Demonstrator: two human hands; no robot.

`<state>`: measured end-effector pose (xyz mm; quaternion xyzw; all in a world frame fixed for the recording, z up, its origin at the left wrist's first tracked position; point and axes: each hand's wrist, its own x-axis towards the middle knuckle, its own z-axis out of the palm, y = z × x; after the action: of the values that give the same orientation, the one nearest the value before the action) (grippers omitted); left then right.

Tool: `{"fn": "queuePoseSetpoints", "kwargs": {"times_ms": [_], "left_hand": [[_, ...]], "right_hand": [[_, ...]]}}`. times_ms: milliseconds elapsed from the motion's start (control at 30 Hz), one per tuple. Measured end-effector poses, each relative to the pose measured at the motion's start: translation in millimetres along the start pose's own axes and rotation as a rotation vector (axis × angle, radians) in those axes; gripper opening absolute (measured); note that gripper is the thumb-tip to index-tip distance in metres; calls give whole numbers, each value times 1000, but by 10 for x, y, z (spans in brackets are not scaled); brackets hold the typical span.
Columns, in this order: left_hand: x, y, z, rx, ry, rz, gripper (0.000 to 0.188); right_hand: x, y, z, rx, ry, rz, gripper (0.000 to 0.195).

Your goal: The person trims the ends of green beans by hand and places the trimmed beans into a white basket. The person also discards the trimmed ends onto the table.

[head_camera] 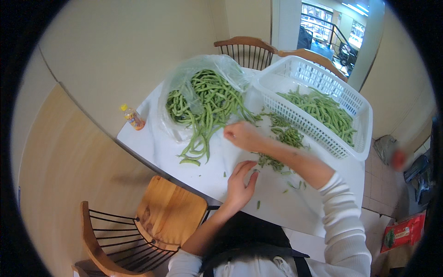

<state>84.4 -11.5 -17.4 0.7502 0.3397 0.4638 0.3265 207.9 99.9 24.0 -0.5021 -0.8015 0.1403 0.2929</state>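
My left hand [240, 185] is low over the near part of the white table [214, 183], thumb and fingers apart, with no bean visible in it. A small dark bit shows by its thumb tip, too small to name. My right hand [244, 135] is curled just right of the long green beans [214, 100], which spill out of a clear plastic bag [173, 128]. Whether its fingers pinch anything is hidden. Beneath my right forearm lies a heap of bean trimmings [290, 136]. One short bean piece [190, 161] rests below the bag's spilled beans.
A white slotted plastic basket [363, 138] holding green beans [322, 110] stands at the table's right. A small bottle with a yellow cap [134, 117] is near the left edge. Wooden chairs [169, 211] flank the table. On the right, a red package [403, 232] sits low down.
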Motion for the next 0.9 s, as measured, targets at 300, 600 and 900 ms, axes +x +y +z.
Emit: {"fn": "queuePoseSetpoints", "kwargs": {"times_ms": [300,600,900], "left_hand": [[-440,-237,-576,-82,179,-280,17],[-554,-541,-687,-284,315,-391,16],[-475,-603,-658,-334,285,-473,18]], "right_hand": [[709,-377,876,-421,23,-401,20],[877,-319,151,108,296,-301,15],[310,-617,-510,616,347,-48,15]]}}
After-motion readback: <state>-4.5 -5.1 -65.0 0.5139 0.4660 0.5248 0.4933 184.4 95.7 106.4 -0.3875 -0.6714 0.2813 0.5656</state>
